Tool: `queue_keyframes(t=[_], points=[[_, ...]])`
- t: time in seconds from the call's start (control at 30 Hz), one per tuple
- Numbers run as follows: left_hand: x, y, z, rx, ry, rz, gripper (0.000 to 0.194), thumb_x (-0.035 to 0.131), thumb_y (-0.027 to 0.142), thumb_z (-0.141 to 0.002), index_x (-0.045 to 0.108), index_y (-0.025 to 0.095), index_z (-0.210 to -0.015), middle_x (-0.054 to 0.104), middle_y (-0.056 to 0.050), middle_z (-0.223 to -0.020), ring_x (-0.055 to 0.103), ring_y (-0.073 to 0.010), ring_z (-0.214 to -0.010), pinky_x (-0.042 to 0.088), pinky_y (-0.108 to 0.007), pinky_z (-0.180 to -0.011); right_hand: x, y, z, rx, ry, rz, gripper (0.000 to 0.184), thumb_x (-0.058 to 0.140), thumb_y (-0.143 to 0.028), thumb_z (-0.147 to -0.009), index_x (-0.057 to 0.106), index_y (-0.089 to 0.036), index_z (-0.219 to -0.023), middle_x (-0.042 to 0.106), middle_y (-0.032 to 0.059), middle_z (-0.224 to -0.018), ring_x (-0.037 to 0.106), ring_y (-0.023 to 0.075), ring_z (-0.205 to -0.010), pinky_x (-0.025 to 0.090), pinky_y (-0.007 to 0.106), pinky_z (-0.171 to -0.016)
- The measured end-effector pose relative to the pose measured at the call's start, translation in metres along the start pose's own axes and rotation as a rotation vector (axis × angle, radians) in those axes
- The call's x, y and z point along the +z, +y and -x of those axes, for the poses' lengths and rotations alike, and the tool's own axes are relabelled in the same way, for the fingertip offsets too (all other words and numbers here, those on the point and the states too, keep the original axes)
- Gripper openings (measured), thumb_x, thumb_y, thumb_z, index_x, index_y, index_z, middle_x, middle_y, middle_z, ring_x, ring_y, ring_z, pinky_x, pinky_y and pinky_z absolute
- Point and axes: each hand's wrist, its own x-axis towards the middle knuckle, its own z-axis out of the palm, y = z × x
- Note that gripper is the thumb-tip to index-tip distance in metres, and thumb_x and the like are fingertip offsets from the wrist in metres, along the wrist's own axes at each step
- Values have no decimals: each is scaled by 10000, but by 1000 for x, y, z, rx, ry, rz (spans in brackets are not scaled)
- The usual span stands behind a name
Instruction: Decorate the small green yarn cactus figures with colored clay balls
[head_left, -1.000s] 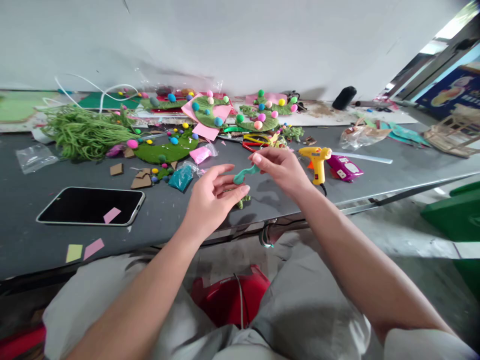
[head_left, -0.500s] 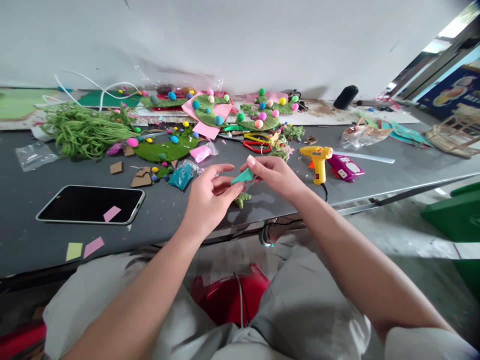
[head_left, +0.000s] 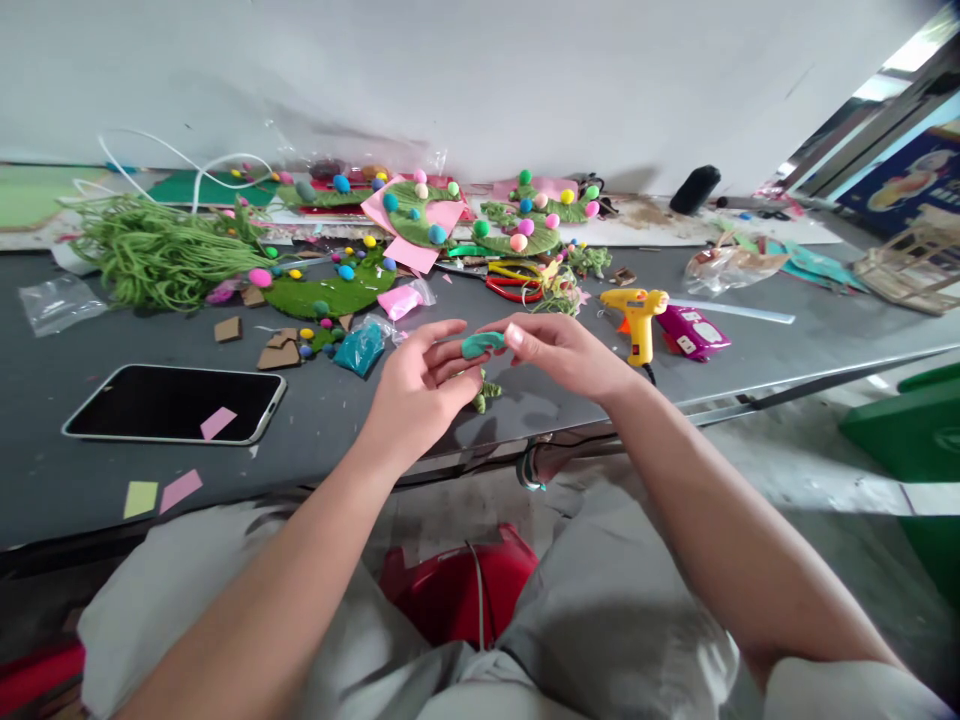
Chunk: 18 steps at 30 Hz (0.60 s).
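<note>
Between my hands is a small teal strip (head_left: 482, 345), thin and now curved; its material is hard to tell. My right hand (head_left: 559, 355) pinches its right end between thumb and fingers. The strip's left part rests against the fingers of my left hand (head_left: 420, 390), whose thumb lies just below it. Under my hands, a small green yarn-wrapped piece (head_left: 487, 391) lies on the table, partly covered by my left hand.
A yellow glue gun (head_left: 637, 322) stands right of my hands beside a purple packet (head_left: 697, 332). A phone (head_left: 176, 403) lies at left. Behind are green yarn (head_left: 161, 255), red-handled pliers (head_left: 514, 290), a teal bag (head_left: 360, 347) and green shapes with pompoms (head_left: 330, 290).
The teal strip has turned from a straight, tilted shape to a curved one lying flatter across my left fingers. My left thumb has slid down off it. The view has shifted slightly.
</note>
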Motion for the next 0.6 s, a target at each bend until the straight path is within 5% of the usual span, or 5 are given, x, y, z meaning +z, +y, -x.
queue_keyframes(t=[0.1,0.27,0.47,0.6], points=[[-1,0,-1,3,14,38,543,849,129,-726,609,156,-1212,773,-93,-1077,740,-263,-1075,583,-312,-754,-1,1,1,51,46,-53,495,533,-608,-1002,785,-212,-1158,766,66,-1125,676,207,-1039,545,313,-844],[-2,-1,-3,10,-1,71,540,845,128,-724,620,155,-1214,763,-83,-1070,738,-256,-1043,564,-318,-738,5,8,-3,-60,70,12,356,750,-480,-892,784,-204,-1114,771,60,-1107,685,212,-1025,543,337,-872],[-3,-2,0,-30,-47,1,572,860,215,-746,631,170,-1268,730,-111,-1243,714,-256,-1091,575,-338,-815,24,14,-6,-139,248,152,502,836,-357,-803,702,-227,-1269,726,72,-1216,690,197,-984,561,331,-803],[-2,0,1,-45,-36,-3,549,856,273,-764,637,178,-1259,751,-87,-1164,717,-229,-1046,576,-333,-851,30,14,-5,-269,233,313,268,721,-237,-890,753,-223,-1156,723,62,-1131,672,178,-955,541,321,-793]])
